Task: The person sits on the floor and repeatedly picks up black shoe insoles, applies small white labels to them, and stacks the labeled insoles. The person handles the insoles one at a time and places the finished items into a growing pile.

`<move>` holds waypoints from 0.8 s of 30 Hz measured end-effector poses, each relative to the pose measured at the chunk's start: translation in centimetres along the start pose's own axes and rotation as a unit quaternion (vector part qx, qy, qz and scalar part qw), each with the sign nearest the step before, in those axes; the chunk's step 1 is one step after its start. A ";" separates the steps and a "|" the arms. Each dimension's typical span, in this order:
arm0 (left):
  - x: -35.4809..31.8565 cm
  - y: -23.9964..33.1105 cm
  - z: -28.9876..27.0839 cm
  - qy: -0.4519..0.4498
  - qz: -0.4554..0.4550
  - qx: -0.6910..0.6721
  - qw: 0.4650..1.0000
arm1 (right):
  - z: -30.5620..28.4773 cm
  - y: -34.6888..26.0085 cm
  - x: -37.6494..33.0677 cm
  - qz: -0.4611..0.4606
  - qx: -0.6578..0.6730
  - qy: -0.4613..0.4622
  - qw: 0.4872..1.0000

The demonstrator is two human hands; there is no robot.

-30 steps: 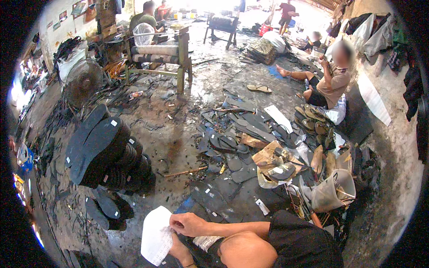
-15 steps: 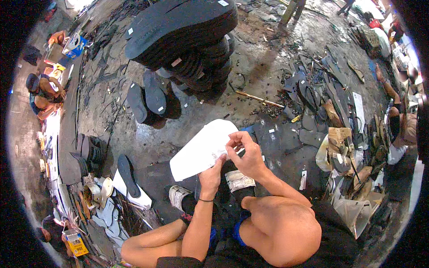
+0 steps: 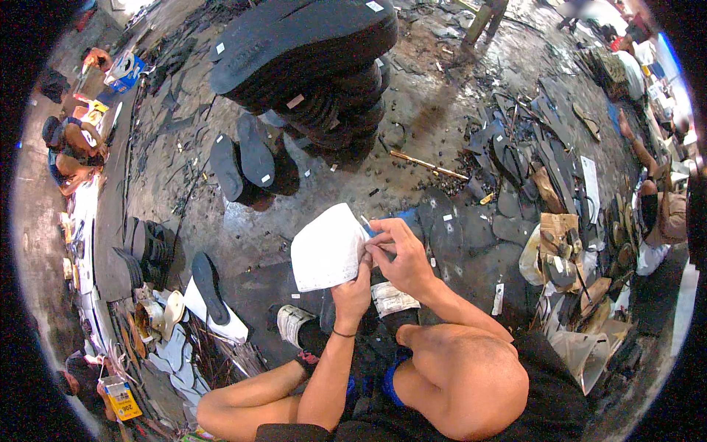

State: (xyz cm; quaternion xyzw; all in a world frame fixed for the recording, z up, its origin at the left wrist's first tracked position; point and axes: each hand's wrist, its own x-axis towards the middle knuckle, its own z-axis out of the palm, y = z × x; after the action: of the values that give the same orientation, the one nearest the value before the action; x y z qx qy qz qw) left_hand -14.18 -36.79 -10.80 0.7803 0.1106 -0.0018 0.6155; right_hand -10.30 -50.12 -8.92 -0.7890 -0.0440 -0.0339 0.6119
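In front of my knees, my left hand (image 3: 352,295) grips a white paper sheet (image 3: 324,250) by its lower right edge. Faint rows of marks show along the sheet's lower part. My right hand (image 3: 403,258) is pinched at the sheet's right edge, its fingertips close to the left thumb. Whatever lies between those fingertips is too small to make out. Beyond the sheet, a pair of black shoe soles (image 3: 255,155) stands on the floor, beside a tall stack of black soles (image 3: 302,44) with small white stickers on some.
Sole offcuts and scraps (image 3: 545,162) litter the right side, near a torn cardboard piece (image 3: 560,232). A wooden stick (image 3: 428,166) lies ahead. At left are a black sole on a white sheet (image 3: 210,287) and more stacked soles (image 3: 151,243). Other people (image 3: 74,151) sit at both sides.
The white sheet has tilted and curled, now looking shorter, with marks showing on it. My right hand has moved slightly down and left, its fingertips now together at the sheet's edge.
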 end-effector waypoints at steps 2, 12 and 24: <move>0.0 0.2 0.4 0.020 0.034 0.024 0.999 | 0.1 0.2 0.0 -0.025 -0.016 0.005 1.000; 1.4 -0.4 1.8 0.038 -0.108 -0.237 0.965 | -0.2 -0.2 0.2 -0.011 0.023 0.015 1.000; 0.2 1.8 2.5 0.035 0.024 -0.079 0.996 | -0.7 0.7 0.5 0.030 0.025 0.037 0.999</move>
State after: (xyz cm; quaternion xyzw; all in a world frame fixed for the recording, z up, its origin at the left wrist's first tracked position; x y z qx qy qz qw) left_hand -13.31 -39.50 -9.69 0.7312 0.1135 0.0493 0.6709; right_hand -9.74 -50.95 -9.35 -0.7726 0.0015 -0.0442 0.6333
